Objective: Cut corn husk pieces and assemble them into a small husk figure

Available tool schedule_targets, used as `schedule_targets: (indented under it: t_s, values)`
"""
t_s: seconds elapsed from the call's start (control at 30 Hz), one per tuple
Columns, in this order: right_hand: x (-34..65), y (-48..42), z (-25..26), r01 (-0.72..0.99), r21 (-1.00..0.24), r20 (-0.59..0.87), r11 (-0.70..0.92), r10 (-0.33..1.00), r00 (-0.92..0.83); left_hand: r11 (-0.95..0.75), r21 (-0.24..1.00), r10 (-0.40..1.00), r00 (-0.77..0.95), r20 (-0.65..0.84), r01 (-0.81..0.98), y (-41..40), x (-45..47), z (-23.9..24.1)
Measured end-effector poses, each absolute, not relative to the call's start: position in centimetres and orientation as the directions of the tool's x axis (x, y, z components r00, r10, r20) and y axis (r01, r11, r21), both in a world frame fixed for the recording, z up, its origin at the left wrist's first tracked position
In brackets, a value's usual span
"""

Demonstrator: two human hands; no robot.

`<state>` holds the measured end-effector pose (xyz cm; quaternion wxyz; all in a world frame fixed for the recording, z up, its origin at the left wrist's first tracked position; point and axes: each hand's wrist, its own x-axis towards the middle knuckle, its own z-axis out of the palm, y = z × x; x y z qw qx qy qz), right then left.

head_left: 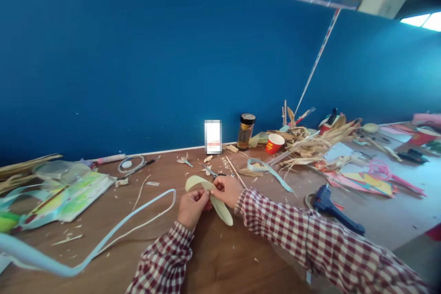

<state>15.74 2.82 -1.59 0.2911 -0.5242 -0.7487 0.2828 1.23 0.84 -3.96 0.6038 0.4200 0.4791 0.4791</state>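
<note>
A pale yellow-green corn husk strip is bent into a loop above the brown table. My left hand pinches it from the left, thumb against fingertips. From the other side my right hand pinches the same strip, and the fingertips of both hands nearly meet at its middle. One end of the husk hangs down under my right hand; the curved part arches to the upper left. Scissors lie just beyond my hands, partly hidden by them. Small pale flower-like pieces rest farther back.
A blue glue gun lies right of my right forearm. Behind stand a lidded jar and a red paper cup. Dried husks pile up at the right. A light-blue strip curls across the left, near a painted sheet.
</note>
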Motion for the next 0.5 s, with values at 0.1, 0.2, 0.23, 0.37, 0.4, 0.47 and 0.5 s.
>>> schedule_targets:
  t_s: [0.1,0.2,0.23,0.37,0.4,0.47,0.5]
  values:
    - [15.80,2.80,-1.74,0.642,-0.703,0.154,0.305,0.947,-0.281,0.184,0.968,0.982,0.070,-0.174,-0.170,0.85,1.32,-4.06]
    - [15.84,2.67,-1.80,0.648,-0.701,0.140,0.298,0.948,-0.284,0.169,0.971,0.984,0.081,-0.157,-0.169,0.91,1.37,-4.19]
    - [15.83,2.61,-1.81,0.647,-0.703,0.135,0.293,0.949,-0.283,0.163,0.972,0.985,0.086,-0.151,-0.168,0.93,1.38,-4.22]
    - [15.75,2.42,-1.67,0.640,-0.716,0.122,0.280,0.952,-0.280,0.164,0.976,0.985,0.074,-0.155,-0.142,0.92,1.43,-4.16]
    - [15.72,2.38,-1.56,0.641,-0.714,0.124,0.281,0.952,-0.279,0.159,0.978,0.986,0.073,-0.150,-0.136,0.88,1.46,-4.09]
    - [15.64,2.29,-1.31,0.650,-0.703,0.134,0.289,0.951,-0.279,0.147,0.980,0.987,0.079,-0.137,-0.134,0.78,1.55,-3.93]
    - [15.61,2.24,-1.17,0.657,-0.694,0.142,0.296,0.950,-0.279,0.143,0.980,0.988,0.083,-0.132,-0.137,0.73,1.60,-3.85]
